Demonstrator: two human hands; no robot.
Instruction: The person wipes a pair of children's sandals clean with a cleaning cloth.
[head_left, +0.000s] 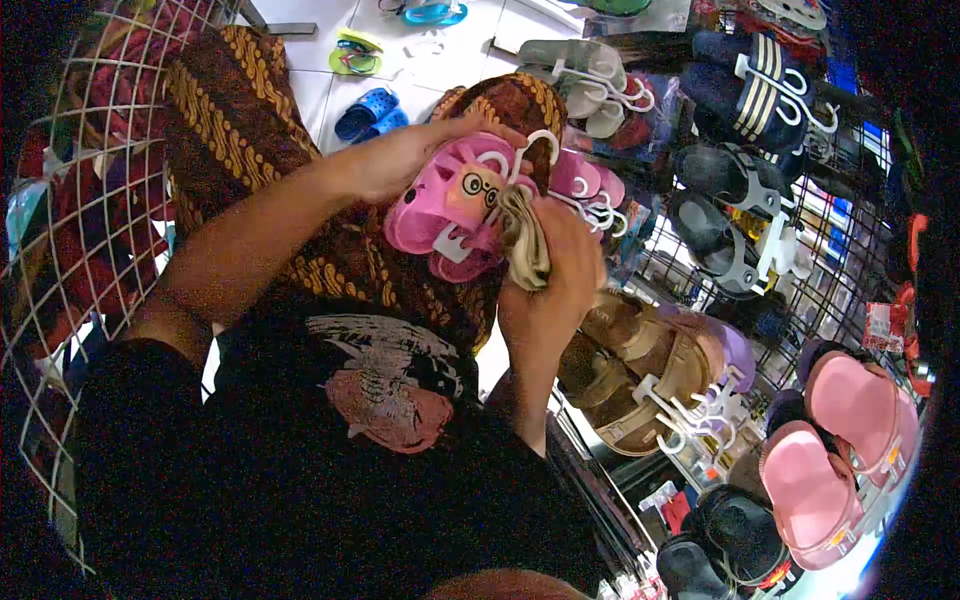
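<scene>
A pair of pink children's sandals [440,200] with a cartoon face on the strap hangs together on a white plastic hanger [540,145]. My left hand [405,160] is closed on the upper side of the pair, its fingers partly hidden behind the shoes. In my right hand [570,250] a folded beige and dark cloth [525,240] is gripped. The cloth lies against the right side of the sandals, by the strap. Below them is a brown patterned batik fabric [375,265] over my lap.
Wire grid racks stand on both sides, the left grid [90,170] close to my arm. On the right hang brown sandals [630,375], black sandals [715,240] and pink slides [810,490]. Blue clogs [370,115] and green sandals [356,52] lie on the white tiled floor.
</scene>
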